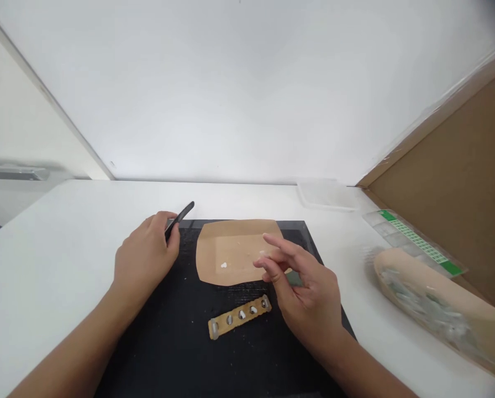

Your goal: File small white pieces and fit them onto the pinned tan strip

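Note:
My left hand (pixel 146 251) is closed round a slim black tool (pixel 181 216) at the left edge of the black mat (pixel 168 342); the tool's rounded end points up and right. My right hand (pixel 305 287) hovers over the right side of a brown paper tray (pixel 239 249), thumb and index finger pinched; whatever lies between the fingertips is too small to name. Inside the tray is a small white piece (pixel 224 265). Below it, on the mat, lies a tan strip (pixel 235 320) with several holes holding white bits and a clear band at each end.
To the right, a brown tray (pixel 390 260) holds clear plastic pieces, beside a clear compartment box (pixel 421 243) with a green label. A translucent lid or tray (pixel 326 194) lies at the back, near the white wall. Brown cardboard stands at the far right.

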Tool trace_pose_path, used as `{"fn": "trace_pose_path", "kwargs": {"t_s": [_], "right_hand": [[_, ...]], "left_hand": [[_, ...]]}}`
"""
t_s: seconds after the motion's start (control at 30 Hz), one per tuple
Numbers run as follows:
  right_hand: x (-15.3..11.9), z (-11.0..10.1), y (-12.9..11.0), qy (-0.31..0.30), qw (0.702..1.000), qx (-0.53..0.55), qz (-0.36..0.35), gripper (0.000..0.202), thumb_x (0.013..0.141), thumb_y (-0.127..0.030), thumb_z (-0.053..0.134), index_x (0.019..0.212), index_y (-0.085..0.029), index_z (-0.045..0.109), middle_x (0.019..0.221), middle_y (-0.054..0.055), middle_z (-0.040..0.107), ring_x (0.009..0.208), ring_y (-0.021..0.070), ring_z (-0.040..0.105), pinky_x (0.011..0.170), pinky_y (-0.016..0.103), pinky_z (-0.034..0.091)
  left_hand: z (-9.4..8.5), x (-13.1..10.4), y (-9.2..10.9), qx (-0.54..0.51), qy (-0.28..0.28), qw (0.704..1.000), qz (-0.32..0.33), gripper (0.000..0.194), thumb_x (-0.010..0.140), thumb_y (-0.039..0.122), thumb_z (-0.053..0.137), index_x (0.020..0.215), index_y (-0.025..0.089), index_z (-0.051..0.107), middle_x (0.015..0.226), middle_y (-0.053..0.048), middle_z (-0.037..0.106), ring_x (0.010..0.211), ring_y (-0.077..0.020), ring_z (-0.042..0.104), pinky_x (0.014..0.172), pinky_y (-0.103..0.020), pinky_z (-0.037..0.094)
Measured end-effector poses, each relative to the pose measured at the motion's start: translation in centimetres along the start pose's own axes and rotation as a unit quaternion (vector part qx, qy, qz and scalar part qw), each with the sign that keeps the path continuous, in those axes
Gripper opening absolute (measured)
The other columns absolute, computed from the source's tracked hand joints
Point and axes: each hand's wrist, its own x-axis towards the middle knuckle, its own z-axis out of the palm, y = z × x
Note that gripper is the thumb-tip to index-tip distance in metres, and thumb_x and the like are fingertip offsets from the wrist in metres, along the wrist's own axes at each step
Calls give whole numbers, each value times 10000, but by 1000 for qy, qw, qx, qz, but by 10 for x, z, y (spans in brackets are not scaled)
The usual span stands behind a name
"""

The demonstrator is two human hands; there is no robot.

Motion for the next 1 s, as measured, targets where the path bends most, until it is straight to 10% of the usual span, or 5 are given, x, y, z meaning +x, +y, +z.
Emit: {"fn": "trace_pose_path", "kwargs": {"t_s": [0.4,0.63,1.0], "right_hand": [[-2,3,2,-7,1000,12,15,27,1000,-310,731,1003,-286,743,911,-29,820,754,167,772,742,315,573],[1,2,-4,4,999,31,23,90,984,-315,741,910,-274,711,781,-56,787,664,158,738,669,298,518],[0,1,-5,-69,996,53,-29,211,989,-381,755,813,-269,725,757,-62,792,654,146,720,702,330,479]], "left_hand": [[-4,-6,1,45,-51,997,45,332,929,326,523,1201,276,706,1216,-109,675,784,-287,680,571,-368,463],[-14,-20,18,-186,228,926,236,207,715,143,641,904,227,643,925,-60,634,821,-261,618,755,-427,492],[-21,-42,42,-449,-89,811,364,335,940,87,673,1235,237,727,1154,-105,691,1063,-227,676,898,-372,599]]}}
